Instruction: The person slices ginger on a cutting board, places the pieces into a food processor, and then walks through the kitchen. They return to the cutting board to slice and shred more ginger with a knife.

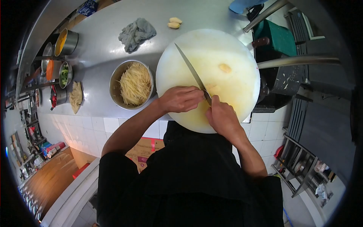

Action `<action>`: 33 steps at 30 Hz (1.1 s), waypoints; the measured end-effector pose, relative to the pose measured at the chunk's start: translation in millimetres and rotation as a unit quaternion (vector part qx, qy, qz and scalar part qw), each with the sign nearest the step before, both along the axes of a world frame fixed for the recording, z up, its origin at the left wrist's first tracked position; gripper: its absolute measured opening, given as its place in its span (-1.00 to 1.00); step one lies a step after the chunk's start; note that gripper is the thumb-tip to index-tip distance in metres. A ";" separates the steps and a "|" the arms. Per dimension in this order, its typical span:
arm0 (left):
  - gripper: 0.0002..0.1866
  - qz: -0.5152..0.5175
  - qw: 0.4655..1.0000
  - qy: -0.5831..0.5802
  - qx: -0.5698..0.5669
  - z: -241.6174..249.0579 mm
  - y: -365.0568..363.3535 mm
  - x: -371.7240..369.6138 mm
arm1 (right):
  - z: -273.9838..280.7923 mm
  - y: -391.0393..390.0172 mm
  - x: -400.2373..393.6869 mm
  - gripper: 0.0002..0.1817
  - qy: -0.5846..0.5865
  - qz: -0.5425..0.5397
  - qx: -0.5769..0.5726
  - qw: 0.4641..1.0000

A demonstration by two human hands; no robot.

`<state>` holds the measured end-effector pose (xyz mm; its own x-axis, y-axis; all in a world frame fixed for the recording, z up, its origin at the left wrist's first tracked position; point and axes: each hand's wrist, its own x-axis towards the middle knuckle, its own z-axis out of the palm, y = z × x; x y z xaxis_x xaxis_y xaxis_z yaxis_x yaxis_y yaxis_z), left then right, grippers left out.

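A kitchen knife point(191, 69) lies at a slant over the round white cutting board point(204, 41), its tip pointing away from me. My right hand point(223, 116) is closed around its handle end, at the near side of the board. Close by the heel of the blade, my left hand point(182, 99) has its fingers pinched together; what they hold, if anything, is hidden. A pale yellow peeled piece point(225, 68) sits on the board beyond my right hand. Left of the board stands a metal bowl point(113, 90) of pale shredded strips point(135, 84), like potato.
Two peeled pale pieces point(174, 23) and a crumpled grey cloth point(137, 34) lie on the steel counter point(94, 49). Farther left are metal pots point(71, 41), a bowl of chopped greens point(65, 75) and a beige cloth-like lump point(76, 97). A metal rail point(298, 60) runs at right.
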<state>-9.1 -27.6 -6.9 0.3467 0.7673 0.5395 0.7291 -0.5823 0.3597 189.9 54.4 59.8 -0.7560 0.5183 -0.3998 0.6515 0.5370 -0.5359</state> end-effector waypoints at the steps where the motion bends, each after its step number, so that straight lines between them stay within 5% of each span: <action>1: -0.73 0.000 1.000 0.001 0.001 0.1 1.1 -0.2 | 6.8 0.7 1.4 -0.80 0.001 0.000 0.001 1.000; 6: -0.75 -0.007 1.000 0.015 0.006 2.9 1.3 -0.3 | 39.9 -5.0 17.3 -0.80 -0.034 0.020 -0.027 0.999; 15: -0.64 -0.002 1.000 0.017 0.001 0.1 0.0 -1.0 | 33.7 -5.0 15.0 -0.81 -0.026 0.026 -0.025 0.999; 33: -0.75 -0.001 1.000 0.004 0.005 3.5 1.7 -0.1 | 34.4 -4.6 18.0 -0.80 -0.011 0.009 -0.041 0.999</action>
<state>-9.1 -26.0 -3.4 0.3529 0.7612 0.5441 0.7300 -0.5878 0.3488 207.9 49.7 94.3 -0.7553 0.4699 -0.4568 0.6544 0.5040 -0.5637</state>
